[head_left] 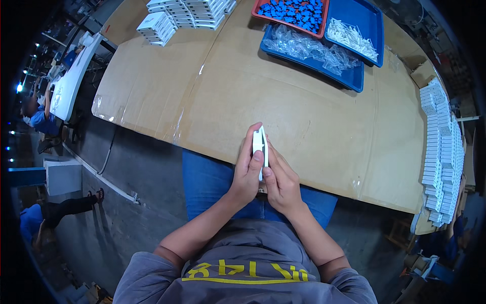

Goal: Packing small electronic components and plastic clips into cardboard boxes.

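Note:
A small flat white box (260, 143) stands on edge between both of my hands, just above the near edge of the cardboard-covered table (212, 91). My left hand (247, 169) wraps its left side, fingers reaching up to its top. My right hand (281, 178) presses against its right side with the thumb on its lower end. Both hands hover over my lap in blue trousers.
At the far side sit a red tray of blue parts (296, 12), a blue tray of clear bags (314, 50) and a blue tray of white parts (354, 33). White boxes are stacked at the far left (182, 15) and along the right edge (440, 152). Other people sit at left (38, 119).

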The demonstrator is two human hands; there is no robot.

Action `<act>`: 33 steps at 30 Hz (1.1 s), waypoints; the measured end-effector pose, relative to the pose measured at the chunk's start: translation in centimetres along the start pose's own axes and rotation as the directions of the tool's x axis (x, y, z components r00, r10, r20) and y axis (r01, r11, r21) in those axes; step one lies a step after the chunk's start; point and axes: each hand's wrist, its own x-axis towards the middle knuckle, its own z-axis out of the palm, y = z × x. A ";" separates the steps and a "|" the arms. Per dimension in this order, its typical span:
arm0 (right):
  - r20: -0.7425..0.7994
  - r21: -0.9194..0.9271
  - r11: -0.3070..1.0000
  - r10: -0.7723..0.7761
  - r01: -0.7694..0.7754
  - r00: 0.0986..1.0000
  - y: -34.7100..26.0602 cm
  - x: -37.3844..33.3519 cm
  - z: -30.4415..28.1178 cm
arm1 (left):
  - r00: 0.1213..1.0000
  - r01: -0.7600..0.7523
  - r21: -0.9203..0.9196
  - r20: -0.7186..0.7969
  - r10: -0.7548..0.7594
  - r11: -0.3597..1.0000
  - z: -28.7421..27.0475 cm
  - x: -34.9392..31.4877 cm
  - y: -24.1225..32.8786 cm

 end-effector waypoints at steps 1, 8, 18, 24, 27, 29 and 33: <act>0.003 0.115 0.992 0.045 -0.045 0.999 0.0 0.3 -0.2 | 0.998 -0.057 -0.024 -0.012 0.057 0.998 -0.1 0.3 0.0; 0.292 0.688 0.410 0.599 -0.599 0.746 -1.2 1.1 -2.3 | 0.966 -0.255 0.454 0.161 0.203 0.854 -1.0 0.3 0.1; 0.225 0.742 0.456 0.522 -0.493 0.822 -2.2 0.6 0.1 | 0.950 -0.298 0.288 -0.005 0.313 0.910 -0.4 0.9 -0.5; 0.217 0.692 0.509 0.529 -0.512 0.820 -3.1 0.5 0.6 | 0.891 -0.402 0.370 -0.053 0.451 0.838 -0.6 0.8 -1.4; 0.190 0.649 0.538 0.570 -0.538 0.799 -3.4 0.3 0.9 | 0.862 -0.444 0.395 -0.059 0.504 0.804 -0.7 0.9 -1.6; 0.213 0.634 0.513 0.604 -0.579 0.768 -3.7 0.4 0.8 | 0.805 -0.520 0.477 -0.004 0.593 0.709 -0.7 0.9 -1.3; 0.227 0.620 0.523 0.594 -0.585 0.772 -3.4 0.0 0.8 | 0.812 -0.506 0.451 -0.037 0.582 0.735 -0.5 1.0 -0.9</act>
